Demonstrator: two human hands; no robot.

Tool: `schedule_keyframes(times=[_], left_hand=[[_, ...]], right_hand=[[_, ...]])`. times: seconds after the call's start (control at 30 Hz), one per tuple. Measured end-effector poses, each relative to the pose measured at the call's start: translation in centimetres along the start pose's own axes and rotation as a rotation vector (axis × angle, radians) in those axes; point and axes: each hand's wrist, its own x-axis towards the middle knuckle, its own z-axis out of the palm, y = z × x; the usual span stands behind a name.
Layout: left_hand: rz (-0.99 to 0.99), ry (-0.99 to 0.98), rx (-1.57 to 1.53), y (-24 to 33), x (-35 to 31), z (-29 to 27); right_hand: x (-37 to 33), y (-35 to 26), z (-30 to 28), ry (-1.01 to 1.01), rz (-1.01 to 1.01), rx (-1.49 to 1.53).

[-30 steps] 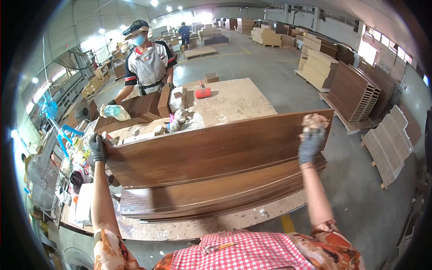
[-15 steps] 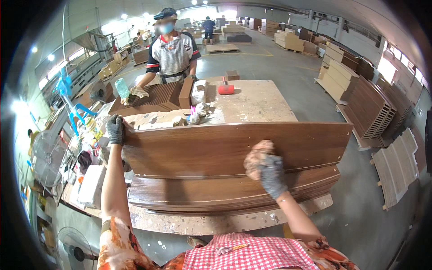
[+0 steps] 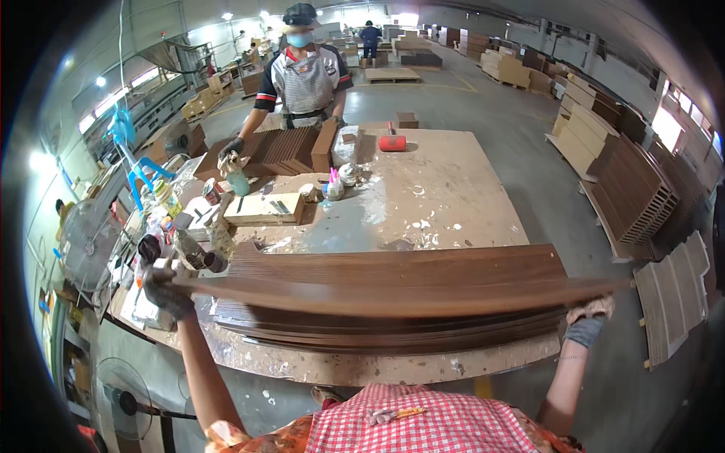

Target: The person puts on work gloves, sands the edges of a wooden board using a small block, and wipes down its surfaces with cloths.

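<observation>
A long dark-brown wood-grain board is held nearly edge-on above a stack of similar boards, its near edge smeared by motion. My left hand, in a dark grey glove, is closed around the board's left end. At the other end my right hand, in a grey glove, grips the board from below. A crumpled pinkish-tan rag is bunched between the right hand and the board, covering most of those fingers. The stack lies crosswise along the table's near side.
The paint-spotted worktable bears a red-headed mallet, a pale block and bottles on the left. Across it, a co-worker stands by brown panels, one hand at a green bottle. Fans stand left; stacked panels, right.
The board has gone from standing face-on to nearly edge-on and come nearer. My right hand, with the rag, has moved from its face to its right end. The co-worker's bottle is lower.
</observation>
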Motion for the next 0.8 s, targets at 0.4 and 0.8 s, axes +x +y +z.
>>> schedule_keyframes(times=[0.4,0.8], left_hand=[[-0.791,0.436,-0.926,8.6,-12.1,-5.6],[-0.971,0.692,-0.914,9.9,-17.9,-3.4]], right_hand=[[-4.0,-0.4,-4.8,0.093,0.261,0.462],[-3.6,-4.2,-9.2,0.225,0.618,0.906]])
